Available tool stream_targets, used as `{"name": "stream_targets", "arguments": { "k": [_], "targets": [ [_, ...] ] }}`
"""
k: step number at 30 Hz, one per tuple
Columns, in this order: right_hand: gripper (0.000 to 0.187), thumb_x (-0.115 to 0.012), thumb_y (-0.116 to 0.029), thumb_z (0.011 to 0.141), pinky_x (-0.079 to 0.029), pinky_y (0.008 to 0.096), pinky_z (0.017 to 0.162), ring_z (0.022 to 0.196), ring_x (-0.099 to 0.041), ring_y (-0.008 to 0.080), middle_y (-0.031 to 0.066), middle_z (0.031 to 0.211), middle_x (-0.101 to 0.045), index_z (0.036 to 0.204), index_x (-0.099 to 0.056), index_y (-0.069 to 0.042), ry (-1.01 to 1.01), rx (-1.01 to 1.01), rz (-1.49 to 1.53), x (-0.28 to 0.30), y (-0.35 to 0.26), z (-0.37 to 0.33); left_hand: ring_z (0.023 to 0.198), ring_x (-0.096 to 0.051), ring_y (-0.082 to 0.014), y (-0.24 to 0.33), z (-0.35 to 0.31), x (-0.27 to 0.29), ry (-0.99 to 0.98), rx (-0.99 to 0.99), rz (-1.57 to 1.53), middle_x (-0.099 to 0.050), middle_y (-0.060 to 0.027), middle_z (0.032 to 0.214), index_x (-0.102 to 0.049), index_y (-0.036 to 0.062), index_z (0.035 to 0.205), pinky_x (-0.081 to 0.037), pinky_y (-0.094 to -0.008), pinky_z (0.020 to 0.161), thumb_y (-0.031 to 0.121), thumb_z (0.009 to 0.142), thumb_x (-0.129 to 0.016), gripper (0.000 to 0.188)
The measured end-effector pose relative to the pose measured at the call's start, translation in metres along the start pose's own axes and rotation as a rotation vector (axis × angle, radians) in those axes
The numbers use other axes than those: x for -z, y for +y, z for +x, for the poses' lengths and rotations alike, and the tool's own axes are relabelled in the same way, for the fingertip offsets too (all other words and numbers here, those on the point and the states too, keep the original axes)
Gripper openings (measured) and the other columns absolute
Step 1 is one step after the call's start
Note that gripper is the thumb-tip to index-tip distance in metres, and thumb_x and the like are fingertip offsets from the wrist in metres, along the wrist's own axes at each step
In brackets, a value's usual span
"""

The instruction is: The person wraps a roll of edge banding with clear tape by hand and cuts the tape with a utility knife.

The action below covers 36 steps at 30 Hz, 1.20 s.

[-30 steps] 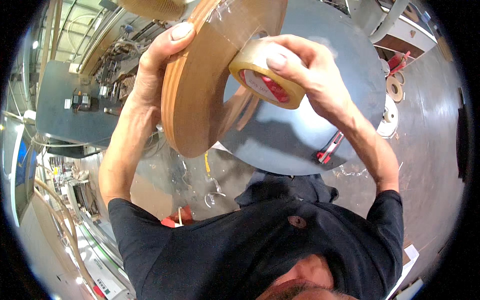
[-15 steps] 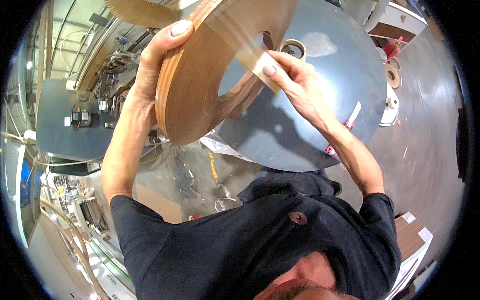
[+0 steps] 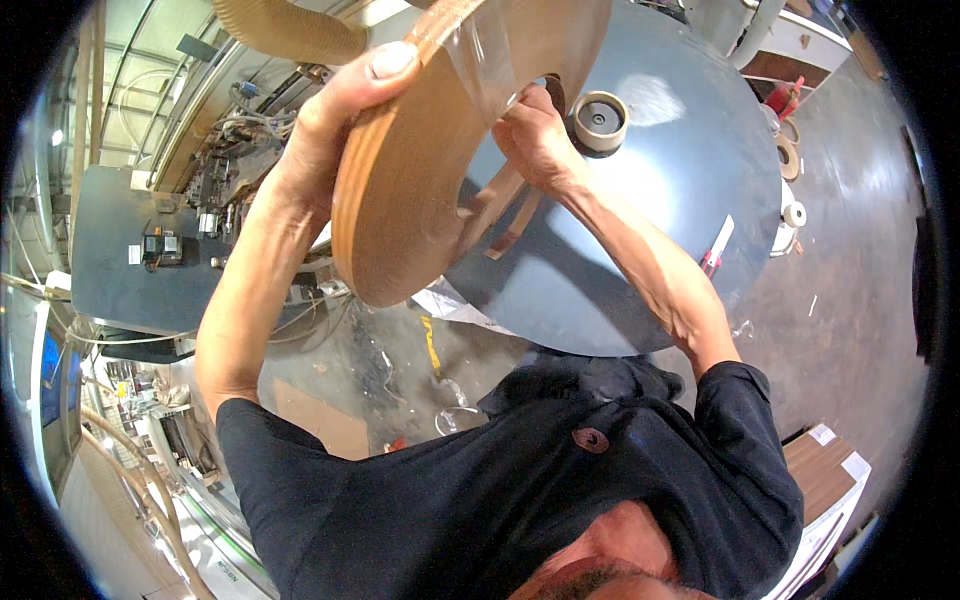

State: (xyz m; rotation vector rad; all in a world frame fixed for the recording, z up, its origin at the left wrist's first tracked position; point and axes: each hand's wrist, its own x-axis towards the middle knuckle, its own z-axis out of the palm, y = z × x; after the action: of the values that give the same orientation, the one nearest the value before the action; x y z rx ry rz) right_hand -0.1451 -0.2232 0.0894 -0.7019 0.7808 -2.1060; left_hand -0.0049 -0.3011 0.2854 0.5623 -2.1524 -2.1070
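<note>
My left hand grips the outer rim of a big wood-grain edge-banding roll, thumb on its near edge, holding it tilted up. A strip of clear tape runs down the roll's face to the central hole. At that hole my right hand is closed on the tape's lower end, its fingertips partly hidden. A loose end of the banding hangs below the hole. On the grey round table beneath, a tape roll lies just right of my right hand.
A red-handled knife lies near the table's right edge. Beyond it are several smaller rolls. At the left stands another dark table with a small device. A ribbed hose hangs at the top.
My right hand has moved up and left, carrying the tape end from in front of the hole to its edge. The banding roll has shifted slightly right in view.
</note>
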Motion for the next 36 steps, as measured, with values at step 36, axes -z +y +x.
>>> {"name": "stream_targets", "arguments": {
  "k": [36],
  "targets": [
    [0.024, -0.067, -0.010, 0.090, -0.048, 0.0240, 0.084, 0.092, -0.061, 0.0085, 0.0057, 0.100, -0.069, 0.107, -0.058, 0.004, 0.009, 0.053, -0.112, -0.031, 0.000, -0.018, 0.096, -0.063, -0.0181, -0.011, -0.001, 0.023, 0.058, -0.057, -0.047, -0.064, -0.0120, 0.107, -0.056, 0.0020, 0.124, -0.052, -0.0337, 0.084, 0.045, 0.083, -0.065, 0.061]
  ]
}}
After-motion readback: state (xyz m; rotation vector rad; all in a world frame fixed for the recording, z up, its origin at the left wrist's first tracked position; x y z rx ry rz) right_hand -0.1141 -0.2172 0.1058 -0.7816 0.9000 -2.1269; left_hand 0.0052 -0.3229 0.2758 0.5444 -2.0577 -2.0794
